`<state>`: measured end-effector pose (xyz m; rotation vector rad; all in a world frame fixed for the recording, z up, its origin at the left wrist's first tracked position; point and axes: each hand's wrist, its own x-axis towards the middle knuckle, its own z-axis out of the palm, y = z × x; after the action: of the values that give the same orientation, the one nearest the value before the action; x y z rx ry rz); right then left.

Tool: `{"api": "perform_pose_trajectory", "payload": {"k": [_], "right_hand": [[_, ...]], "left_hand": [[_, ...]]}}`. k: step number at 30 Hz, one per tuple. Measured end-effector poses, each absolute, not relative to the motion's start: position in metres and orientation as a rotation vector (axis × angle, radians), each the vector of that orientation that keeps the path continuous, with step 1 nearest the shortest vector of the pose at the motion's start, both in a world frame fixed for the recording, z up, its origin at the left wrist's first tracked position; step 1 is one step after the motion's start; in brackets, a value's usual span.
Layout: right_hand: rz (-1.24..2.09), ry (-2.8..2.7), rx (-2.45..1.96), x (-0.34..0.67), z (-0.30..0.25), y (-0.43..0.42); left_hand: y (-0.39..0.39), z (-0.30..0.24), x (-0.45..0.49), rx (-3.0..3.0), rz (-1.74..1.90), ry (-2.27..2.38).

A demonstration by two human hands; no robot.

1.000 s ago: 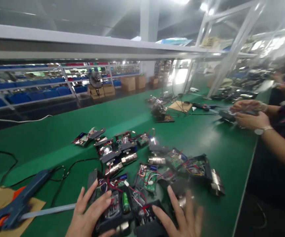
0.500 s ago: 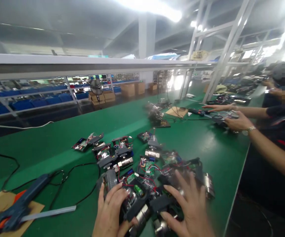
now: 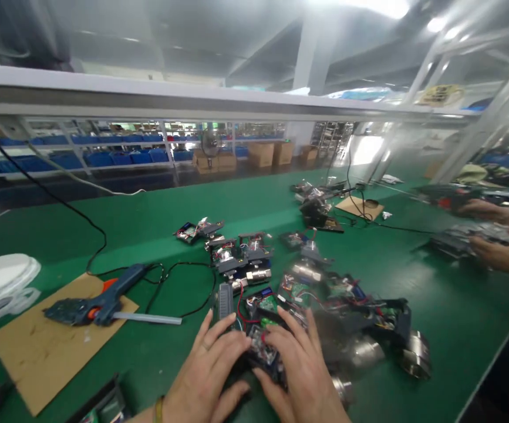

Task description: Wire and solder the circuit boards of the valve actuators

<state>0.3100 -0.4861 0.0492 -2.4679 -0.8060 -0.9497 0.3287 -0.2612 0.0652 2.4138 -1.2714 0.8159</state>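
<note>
My left hand (image 3: 214,361) lies over the left side of an opened dark device (image 3: 263,346) with wires and small electronic parts inside, its fingers curled onto it. From the right, my right hand (image 3: 298,364) bends its fingers over the same device, thumb at the near edge. The hands hide much of it. A dark grey ribbed casing (image 3: 225,302) stands just beyond my left fingertips. Close beyond my right hand is a green circuit board (image 3: 267,302) in a dark housing. More open housings (image 3: 390,320) with metal fittings (image 3: 416,355) lie to the right, partly blurred.
At left a hot glue gun (image 3: 108,299) rests on brown cardboard (image 3: 64,364), its black cable (image 3: 192,264) crossing the green table (image 3: 148,211). White plastic pieces (image 3: 5,279) lie beyond. Several opened devices (image 3: 240,252) sit farther back. A co-worker's hands (image 3: 505,235) are at right.
The view has swung left, so the table's contents appear farther right. My right hand has moved in beside my left, away from the devices on the right. The co-worker's hand now holds a glue gun.
</note>
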Motion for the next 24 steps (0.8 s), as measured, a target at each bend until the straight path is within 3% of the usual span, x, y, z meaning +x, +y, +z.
{"api": "perform_pose_trajectory", "payload": {"k": [9,17,21,24], "right_hand": [[-1.002,-0.816,-2.353,0.304,0.039,-0.486],[-0.735,-0.902,-2.632,0.305,0.050,-0.500],[-0.511,-1.006,-2.764,0.308,0.075,-0.504],[-0.562,-1.092,-2.735,0.309,0.085,-0.501]], "left_hand": [[-0.272,0.074,0.329,2.478,0.672,-1.270],[-0.260,0.082,0.323,2.453,0.708,-1.178],[-0.233,0.098,0.312,2.570,0.846,-1.182],[-0.206,0.108,0.299,2.598,1.032,-1.140]]}}
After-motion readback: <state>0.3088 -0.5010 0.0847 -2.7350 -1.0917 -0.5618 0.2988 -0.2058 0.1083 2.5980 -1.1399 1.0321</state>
